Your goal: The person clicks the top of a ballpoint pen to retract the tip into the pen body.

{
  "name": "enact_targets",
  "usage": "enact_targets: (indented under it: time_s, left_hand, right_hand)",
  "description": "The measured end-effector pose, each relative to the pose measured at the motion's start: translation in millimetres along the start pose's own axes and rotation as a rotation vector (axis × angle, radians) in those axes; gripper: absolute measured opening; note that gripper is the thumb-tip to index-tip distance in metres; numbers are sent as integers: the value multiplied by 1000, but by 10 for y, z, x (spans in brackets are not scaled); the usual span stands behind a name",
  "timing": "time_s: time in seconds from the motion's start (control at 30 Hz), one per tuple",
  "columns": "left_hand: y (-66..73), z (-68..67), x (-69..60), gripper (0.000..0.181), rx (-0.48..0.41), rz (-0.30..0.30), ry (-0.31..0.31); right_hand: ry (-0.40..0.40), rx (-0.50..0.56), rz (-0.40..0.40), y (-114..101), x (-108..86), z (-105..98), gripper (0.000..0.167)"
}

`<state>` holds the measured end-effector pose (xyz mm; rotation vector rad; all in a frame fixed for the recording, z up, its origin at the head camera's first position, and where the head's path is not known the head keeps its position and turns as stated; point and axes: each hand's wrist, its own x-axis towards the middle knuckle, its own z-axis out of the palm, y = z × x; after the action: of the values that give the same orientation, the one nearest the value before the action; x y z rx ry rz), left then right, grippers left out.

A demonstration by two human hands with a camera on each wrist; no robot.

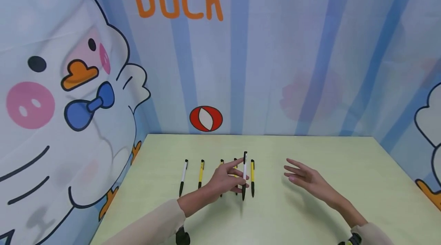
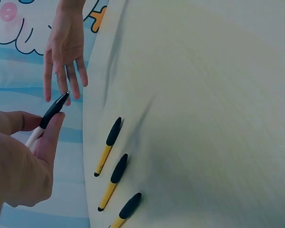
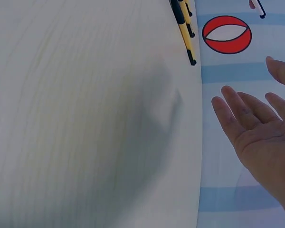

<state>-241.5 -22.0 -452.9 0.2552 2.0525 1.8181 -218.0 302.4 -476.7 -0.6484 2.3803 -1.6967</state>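
Observation:
My left hand pinches a white pen with a black grip above the table, clip end up. In the left wrist view the pen's metal tip points toward the spread fingers of my right hand. That right hand holds nothing; it hovers over the table to the right, its fingers extended. Below and beside my left hand, a row of pens lies on the table: a white pen at the far left, then several yellow pens. A yellow pen lies just right of the held one. My left hand partly hides the middle pens.
The pale yellow table runs back to a blue striped backdrop with a printed duck, a red ball and orange lettering. Both sleeves are light, and a dark wrist device sits below the left sleeve.

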Motion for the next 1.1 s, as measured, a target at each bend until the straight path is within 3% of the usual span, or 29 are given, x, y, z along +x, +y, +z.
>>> enact_targets:
  time_s: [0.33,0.53,0.8,1.1]
  left_hand:
    - [-74,-10,-74,69,-78,98,19]
    - [-100,38,-104,71,-112,102,-29]
    - [-130,97,-104,69,-155,94,-57]
    - [-140,136,-130,68,-211,57,-90]
  right_hand:
    - [-57,-58,-30,-140,276,288,73]
    - [-135,-72,-88,-256,376,504,89]
    - [-147,-102,-230,-353,520,642,110]
    - [-142,-105,-213,-340,526,712,109]
